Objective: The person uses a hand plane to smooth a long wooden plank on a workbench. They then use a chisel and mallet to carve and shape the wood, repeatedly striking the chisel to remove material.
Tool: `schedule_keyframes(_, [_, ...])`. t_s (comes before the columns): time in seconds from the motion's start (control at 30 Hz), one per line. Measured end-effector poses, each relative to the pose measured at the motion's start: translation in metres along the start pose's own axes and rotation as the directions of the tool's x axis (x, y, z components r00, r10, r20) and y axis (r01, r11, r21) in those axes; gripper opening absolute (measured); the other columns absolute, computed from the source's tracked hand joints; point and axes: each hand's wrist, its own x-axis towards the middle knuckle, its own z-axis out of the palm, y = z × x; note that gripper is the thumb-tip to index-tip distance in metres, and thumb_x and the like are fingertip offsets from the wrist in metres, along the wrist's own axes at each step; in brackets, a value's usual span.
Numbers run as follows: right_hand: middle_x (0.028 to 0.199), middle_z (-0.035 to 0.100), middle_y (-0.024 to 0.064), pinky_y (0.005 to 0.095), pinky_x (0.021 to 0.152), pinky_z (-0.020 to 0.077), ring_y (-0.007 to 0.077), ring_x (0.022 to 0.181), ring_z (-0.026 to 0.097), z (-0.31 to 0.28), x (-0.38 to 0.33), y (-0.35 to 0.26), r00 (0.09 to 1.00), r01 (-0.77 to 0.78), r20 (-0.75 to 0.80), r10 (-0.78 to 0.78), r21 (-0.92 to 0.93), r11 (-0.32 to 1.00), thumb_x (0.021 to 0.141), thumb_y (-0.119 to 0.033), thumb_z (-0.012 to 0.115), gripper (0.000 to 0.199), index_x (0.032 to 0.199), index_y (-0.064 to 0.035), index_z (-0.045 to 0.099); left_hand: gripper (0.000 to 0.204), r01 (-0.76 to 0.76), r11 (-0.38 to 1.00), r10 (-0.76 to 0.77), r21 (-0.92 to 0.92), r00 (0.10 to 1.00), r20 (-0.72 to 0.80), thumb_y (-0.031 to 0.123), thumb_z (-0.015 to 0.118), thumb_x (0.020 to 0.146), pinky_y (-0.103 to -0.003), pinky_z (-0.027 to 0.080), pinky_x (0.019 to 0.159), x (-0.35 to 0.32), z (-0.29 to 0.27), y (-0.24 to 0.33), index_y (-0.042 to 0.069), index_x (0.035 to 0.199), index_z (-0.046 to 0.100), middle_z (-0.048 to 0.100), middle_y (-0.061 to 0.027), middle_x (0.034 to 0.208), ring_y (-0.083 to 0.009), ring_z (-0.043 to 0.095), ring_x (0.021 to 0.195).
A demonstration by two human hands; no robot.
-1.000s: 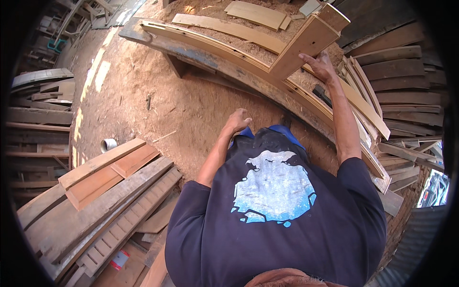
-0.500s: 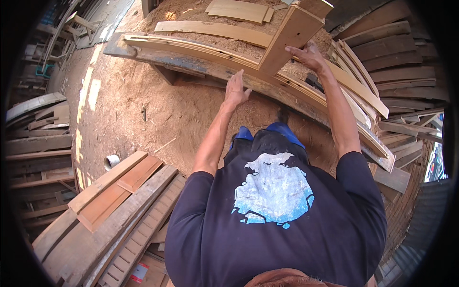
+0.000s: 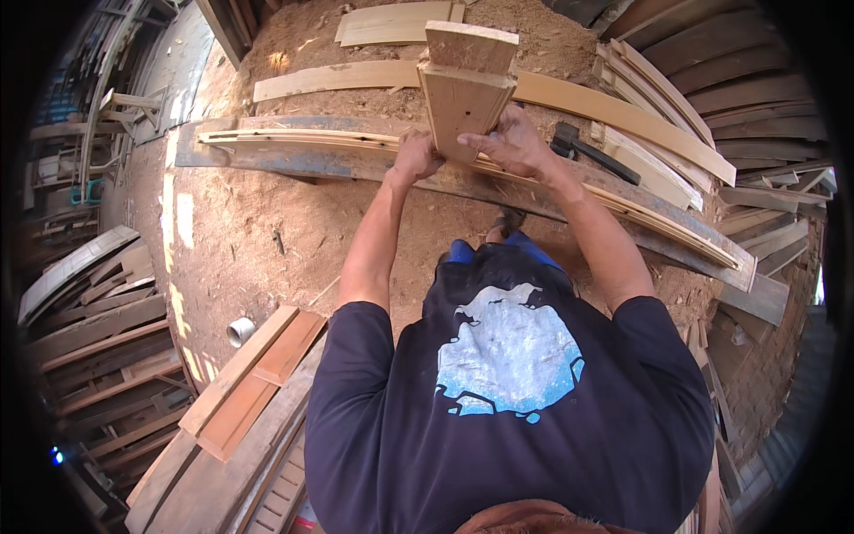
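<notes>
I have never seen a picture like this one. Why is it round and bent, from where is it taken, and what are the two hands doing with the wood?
The camera sits on the person's head and looks down, so you see the dark shirt and both forearms from above. Its very wide lens bends straight edges near the rim.

The left hand and right hand both grip the lower end of a pale wooden piece, made of boards joined together. It stands over a long curved wooden strip lying on a workbench. A dark hammer lies to the right. Sawdust covers the ground, and planks are stacked around.
</notes>
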Motion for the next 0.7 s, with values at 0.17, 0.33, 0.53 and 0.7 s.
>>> schedule_keyframes(0.17, [0.100,0.069,0.0168,0.0431,0.087,0.0500,0.0337,0.091,0.062,0.002,0.003,-0.006,0.998,0.059,0.017,-0.058,-0.035,0.998,0.083,-0.036,0.079,0.043,0.111,-0.0051,0.065,0.049,-0.075,0.997,0.075,-0.020,0.997,-0.018,0.026,0.079,0.075,-0.053,0.032,0.104,0.000,0.007,-0.010,0.029,0.122,0.068,0.068,-0.0049,0.123,-0.0314,0.055,0.123])
schedule_keyframes(0.33, [0.101,0.066,0.0182,0.0457,0.090,0.0469,0.0365,0.092,0.058,-0.001,0.002,-0.023,0.996,-0.089,0.004,0.091,-0.141,0.986,0.083,-0.034,0.079,0.045,0.115,-0.0064,0.063,0.050,-0.183,0.963,0.164,-0.197,0.980,-0.109,0.024,0.080,0.075,-0.052,0.034,0.105,0.005,0.021,-0.025,0.025,0.123,0.069,0.066,-0.0074,0.128,-0.0301,0.055,0.125])
schedule_keyframes(0.53, [0.120,0.068,0.0133,0.0388,0.099,0.0487,0.0280,0.107,0.065,0.003,-0.003,-0.028,0.964,-0.265,-0.040,0.262,-0.086,0.960,0.085,-0.034,0.080,0.055,0.127,-0.0029,0.061,0.050,-0.348,0.936,0.347,-0.058,0.937,-0.023,0.024,0.078,0.075,-0.050,0.046,0.093,0.018,0.013,-0.037,0.015,0.122,0.065,0.071,-0.0105,0.106,-0.0325,0.062,0.111])
schedule_keyframes(0.7, [0.130,0.064,0.0123,0.0382,0.104,0.0454,0.0249,0.117,0.060,0.018,-0.017,-0.036,0.929,-0.334,-0.259,0.262,-0.291,0.897,0.086,-0.029,0.080,0.063,0.136,-0.0003,0.055,0.053,-0.316,0.947,0.320,-0.046,0.936,0.145,0.024,0.078,0.076,-0.052,0.050,0.087,0.028,0.010,-0.034,0.010,0.123,0.057,0.069,-0.0162,0.096,-0.0378,0.064,0.098])
